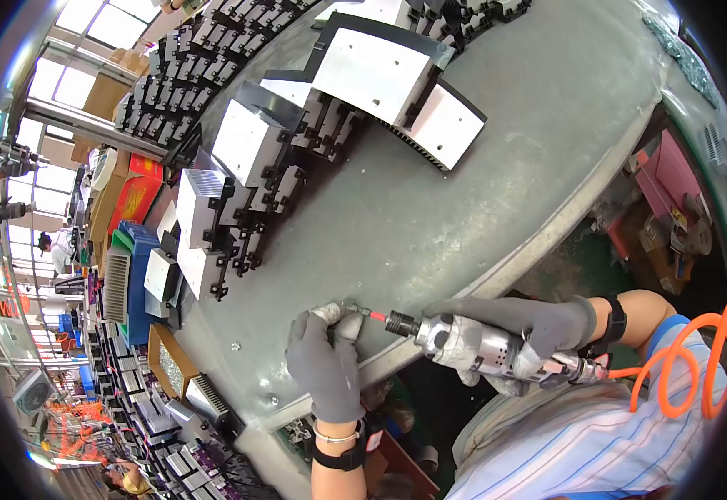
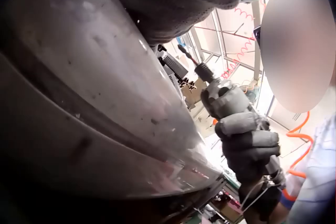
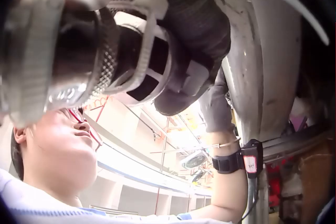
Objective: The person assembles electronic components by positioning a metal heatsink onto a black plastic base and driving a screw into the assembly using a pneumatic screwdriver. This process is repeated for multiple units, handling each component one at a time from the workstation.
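In the head view my gloved right hand (image 1: 538, 321) grips a silver pneumatic screwdriver (image 1: 487, 350) that lies level and points left. Its bit (image 1: 373, 314) has a red sleeve, and the tip reaches the fingertips of my gloved left hand (image 1: 326, 367). Thumb and forefinger of that hand come together at a small metal piece (image 1: 350, 306) by the bit's end, over the table's near edge. The left wrist view shows the right hand (image 2: 249, 142) wrapped round the tool's body, fingers curled.
White heatsink-like blocks (image 1: 372, 71) with black clips stand across the grey table (image 1: 363, 225). At the left, a cardboard box (image 1: 172, 360) of small metal parts sits near a blue bin (image 1: 142, 283). An orange coiled hose (image 1: 672, 367) trails from the tool past the striped shirt.
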A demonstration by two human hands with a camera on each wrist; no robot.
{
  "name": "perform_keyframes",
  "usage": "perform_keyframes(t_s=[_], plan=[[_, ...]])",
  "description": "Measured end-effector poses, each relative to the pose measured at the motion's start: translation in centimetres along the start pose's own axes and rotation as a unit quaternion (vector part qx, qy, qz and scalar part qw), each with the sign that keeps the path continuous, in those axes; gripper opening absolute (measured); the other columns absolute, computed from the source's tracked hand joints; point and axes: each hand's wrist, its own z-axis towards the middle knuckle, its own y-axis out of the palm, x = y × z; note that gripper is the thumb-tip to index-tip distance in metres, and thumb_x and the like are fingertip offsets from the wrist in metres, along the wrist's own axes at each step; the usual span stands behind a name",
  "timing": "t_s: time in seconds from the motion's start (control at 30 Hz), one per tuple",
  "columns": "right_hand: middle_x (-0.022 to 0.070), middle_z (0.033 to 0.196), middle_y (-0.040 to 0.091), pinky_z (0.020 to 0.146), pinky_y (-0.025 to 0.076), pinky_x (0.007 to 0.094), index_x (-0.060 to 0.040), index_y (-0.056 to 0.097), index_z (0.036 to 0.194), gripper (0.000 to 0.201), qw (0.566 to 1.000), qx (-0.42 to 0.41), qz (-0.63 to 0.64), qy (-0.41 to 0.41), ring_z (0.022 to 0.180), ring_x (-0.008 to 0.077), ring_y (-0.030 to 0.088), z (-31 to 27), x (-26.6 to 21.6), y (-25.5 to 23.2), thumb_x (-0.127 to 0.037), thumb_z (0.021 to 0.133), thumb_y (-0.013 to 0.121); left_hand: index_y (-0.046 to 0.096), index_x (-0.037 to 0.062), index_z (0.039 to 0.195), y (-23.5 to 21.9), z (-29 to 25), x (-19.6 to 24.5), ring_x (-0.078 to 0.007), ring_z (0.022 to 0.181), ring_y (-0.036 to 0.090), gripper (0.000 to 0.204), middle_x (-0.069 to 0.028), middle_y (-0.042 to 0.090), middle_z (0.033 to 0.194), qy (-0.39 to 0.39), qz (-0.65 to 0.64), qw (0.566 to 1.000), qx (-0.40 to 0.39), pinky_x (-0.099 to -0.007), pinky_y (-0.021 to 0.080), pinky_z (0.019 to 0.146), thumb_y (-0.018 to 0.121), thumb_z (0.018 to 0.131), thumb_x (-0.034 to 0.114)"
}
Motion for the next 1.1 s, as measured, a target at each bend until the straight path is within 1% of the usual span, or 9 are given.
perform_keyframes(t_s=[0.13, 0.2, 0.23, 0.3, 0.43, 0.5, 0.87, 1.03, 1.1], plan=[[0.0072, 0.105, 0.046, 0.066, 0.048, 0.024, -0.0088, 0.014, 0.15, 0.095, 0.999, -0.006, 0.002, -0.051, 0.094, 0.0133, 0.048, -0.4, 0.9, 0.8, -0.008, 0.066, 0.059, 0.064, 0.0023, 0.089, -0.8, -0.4, 0.5, -0.0196, 0.07, 0.057, 0.012, -0.0083, 0.062, 0.08, 0.02, -0.1, 0.995, -0.002, -0.0284, 0.047, 0.066, 0.068, 0.079, 0.006], [0.0062, 0.102, 0.044, 0.067, 0.046, 0.0239, -0.0081, 0.014, 0.149, 0.095, 0.999, -0.016, -0.012, -0.05, 0.091, 0.013, 0.046, -0.2, 1.7, 0.5, -0.007, 0.066, 0.059, 0.061, 0.0016, 0.096, -2.6, -0.9, 2.2, -0.0177, 0.074, 0.059, 0.015, -0.0079, 0.062, 0.081, -0.177, -0.369, 0.912, 0.009, -0.0301, 0.049, 0.07, 0.064, 0.082, 0.004], [0.0052, 0.1, 0.043, 0.067, 0.044, 0.0238, -0.0074, 0.014, 0.149, 0.095, 0.998, -0.026, -0.028, -0.042, 0.088, 0.0128, 0.045, -0.1, 2.0, 0.4, -0.006, 0.066, 0.06, 0.061, 0.0016, 0.096, -3.0, -1.2, 2.1, -0.0177, 0.074, 0.059, 0.015, -0.0079, 0.062, 0.081, -0.176, -0.365, 0.914, 0.004, -0.0301, 0.049, 0.07, 0.064, 0.082, 0.004], [0.0042, 0.099, 0.042, 0.071, 0.041, 0.0253, -0.0066, 0.015, 0.149, 0.094, 0.999, -0.026, -0.03, -0.016, 0.084, 0.0127, 0.042, 0.0, 2.0, 0.8, -0.006, 0.066, 0.06, 0.057, 0.0052, 0.101, -3.6, -1.9, 1.8, -0.0169, 0.078, 0.056, 0.015, -0.0069, 0.06, 0.084, -0.208, -0.549, 0.809, -0.012, -0.0274, 0.047, 0.073, 0.062, 0.088, 0.007], [0.0026, 0.098, 0.041, 0.075, 0.039, 0.0262, -0.0059, 0.017, 0.149, 0.092, 0.997, -0.038, -0.064, -0.032, 0.085, 0.0116, 0.042, 0.4, 1.9, 1.0, -0.005, 0.066, 0.058, 0.056, 0.0056, 0.095, -3.6, -2.3, 0.9, -0.0126, 0.069, 0.048, 0.027, -0.0028, 0.053, 0.076, -0.223, -0.568, 0.789, -0.078, -0.0254, 0.04, 0.063, 0.068, 0.087, 0.029], [0.0068, 0.109, 0.044, 0.079, 0.041, 0.028, -0.0057, 0.009, 0.15, 0.098, 0.995, -0.061, -0.075, -0.015, 0.093, 0.015, 0.047, 0.6, 2.2, 0.6, -0.009, 0.065, 0.058, 0.056, 0.0056, 0.092, -3.6, -2.5, 0.4, -0.0123, 0.067, 0.047, 0.032, -0.0023, 0.052, 0.074, -0.221, -0.558, 0.796, -0.083, -0.0257, 0.039, 0.061, 0.067, 0.087, 0.036], [0.0065, 0.108, 0.045, 0.079, 0.042, 0.0296, -0.006, 0.008, 0.15, 0.097, 0.985, -0.055, -0.163, 0.007, 0.094, 0.0164, 0.048, 1.2, 0.8, 0.9, -0.008, 0.066, 0.056, 0.058, 0.0032, 0.084, -3.6, -1.9, 1.3, -0.0123, 0.065, 0.047, 0.048, -0.0032, 0.052, 0.07, -0.207, -0.437, 0.873, -0.071, -0.0252, 0.037, 0.06, 0.063, 0.085, 0.051], [0.0052, 0.108, 0.043, 0.081, 0.041, 0.0304, -0.0059, 0.009, 0.15, 0.094, 0.991, -0.077, -0.111, 0.001, 0.094, 0.016, 0.047, 1.3, 1.3, 0.6, -0.01, 0.068, 0.056, 0.063, -0.0005, 0.085, -4.8, -1.3, 1.9, -0.0109, 0.066, 0.052, 0.042, -0.0046, 0.059, 0.073, -0.206, -0.363, 0.905, -0.087, -0.0245, 0.042, 0.064, 0.071, 0.081, 0.04], [0.0005, 0.096, 0.041, 0.071, 0.04, 0.0239, -0.0086, 0.014, 0.15, 0.095, 0.988, -0.079, -0.131, -0.024, 0.081, 0.0097, 0.042, 1.5, 1.1, 0.9, -0.006, 0.065, 0.056, 0.066, -0.0037, 0.089, -5.7, -1.1, 0.6, -0.0132, 0.073, 0.058, 0.035, -0.0081, 0.064, 0.079, -0.191, -0.351, 0.907, -0.136, -0.0256, 0.046, 0.069, 0.072, 0.079, 0.029]])
